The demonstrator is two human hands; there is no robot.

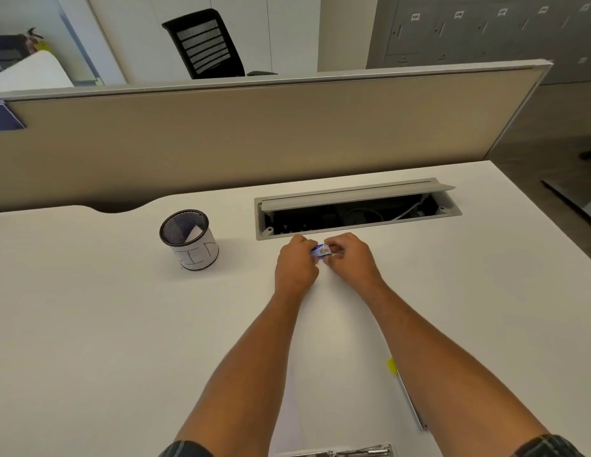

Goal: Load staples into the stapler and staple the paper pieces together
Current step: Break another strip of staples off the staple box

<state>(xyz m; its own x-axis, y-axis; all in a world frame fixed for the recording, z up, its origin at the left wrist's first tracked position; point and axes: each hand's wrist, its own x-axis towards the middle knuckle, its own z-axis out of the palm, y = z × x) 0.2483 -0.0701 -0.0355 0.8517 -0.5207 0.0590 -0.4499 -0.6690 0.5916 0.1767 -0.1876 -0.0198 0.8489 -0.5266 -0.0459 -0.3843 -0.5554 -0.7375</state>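
A small blue-and-white staple box [320,251] is held between both hands above the white desk [106,324]. My left hand [295,267] grips its left end. My right hand [350,258] pinches its right end, where something pale sticks out. A metal stapler [350,451], opened out, shows at the bottom edge between my forearms. White paper [323,357] lies on the desk under my arms, hard to tell from the desk. A yellow-tipped flat strip [407,394] lies beside my right forearm.
A black mesh pen cup [188,239] with a white label stands left of my hands. An open cable tray [356,209] is set into the desk just beyond them. A beige partition [254,133] closes the back.
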